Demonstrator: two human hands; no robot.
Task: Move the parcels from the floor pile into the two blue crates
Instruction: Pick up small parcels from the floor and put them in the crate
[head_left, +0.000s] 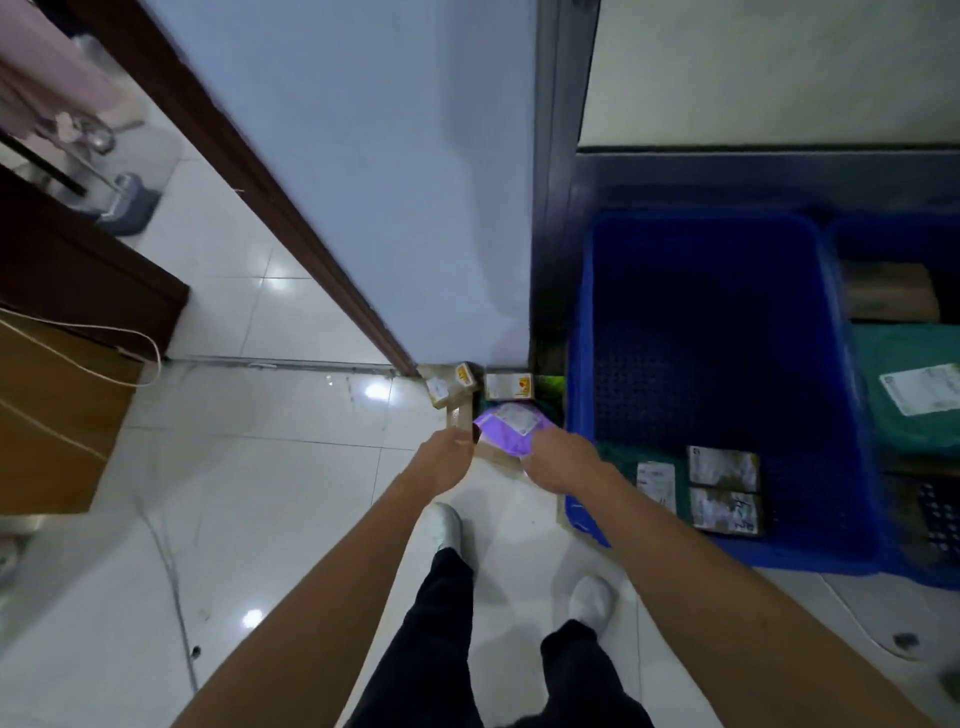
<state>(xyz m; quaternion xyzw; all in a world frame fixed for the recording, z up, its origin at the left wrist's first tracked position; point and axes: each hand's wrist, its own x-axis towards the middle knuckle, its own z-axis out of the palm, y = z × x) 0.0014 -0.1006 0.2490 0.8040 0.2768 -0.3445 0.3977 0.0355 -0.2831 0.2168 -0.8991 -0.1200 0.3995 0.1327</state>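
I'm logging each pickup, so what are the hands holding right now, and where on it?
The left hand grips the near end of a brown parcel; the right hand grips the purple parcel at its near right edge.

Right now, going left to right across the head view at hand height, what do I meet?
Brown cabinet → left hand → purple parcel → right hand → first blue crate → second blue crate, with a green parcel inside.
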